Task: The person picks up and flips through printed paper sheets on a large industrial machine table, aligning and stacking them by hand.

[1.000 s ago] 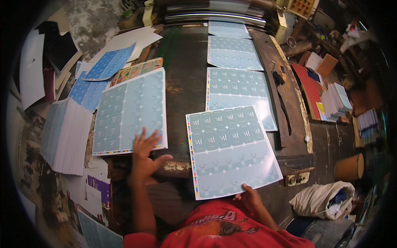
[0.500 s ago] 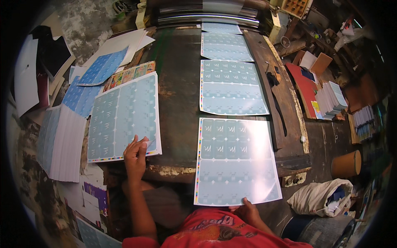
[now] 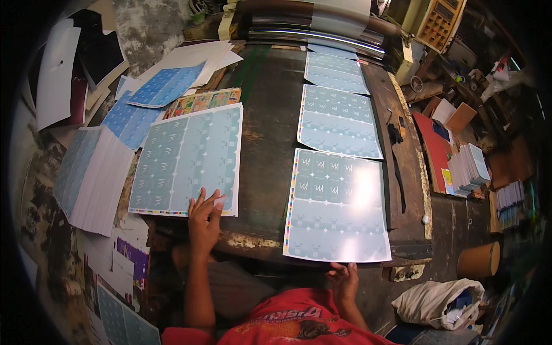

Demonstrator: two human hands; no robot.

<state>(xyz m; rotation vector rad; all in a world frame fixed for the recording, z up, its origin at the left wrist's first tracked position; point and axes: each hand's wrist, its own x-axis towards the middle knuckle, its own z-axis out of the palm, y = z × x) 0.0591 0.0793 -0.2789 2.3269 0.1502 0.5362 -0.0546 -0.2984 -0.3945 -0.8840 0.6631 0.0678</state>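
Observation:
My left hand (image 3: 205, 221) rests at the near edge of a stack of pale blue-green printed sheets (image 3: 192, 158). Its fingers are spread on the top sheet, beside a slightly curled corner; the thumb stands apart from them. My right hand (image 3: 345, 282) is just below the near edge of a single printed sheet (image 3: 339, 224), its fingers loosely bent and apart; whether the fingertips still touch the edge is hard to see. That sheet lies on the dark belt (image 3: 264, 172) of a machine. Farther up lie more like it, a second sheet (image 3: 338, 121) and a third (image 3: 336, 69), leading toward the rollers.
Metal rollers (image 3: 316, 35) cross the belt's far end. Left of the belt are blue printed sheets (image 3: 167, 83) and a tall pile of paper (image 3: 98, 178). On the right stand a control box (image 3: 441, 23), stacked booklets (image 3: 468, 167), a brown bin (image 3: 479, 260) and a cloth sack (image 3: 437, 302).
The nearest sheet has moved away from me, up close to the one ahead of it. My right hand has let go of its near edge. My left hand stays at the stack.

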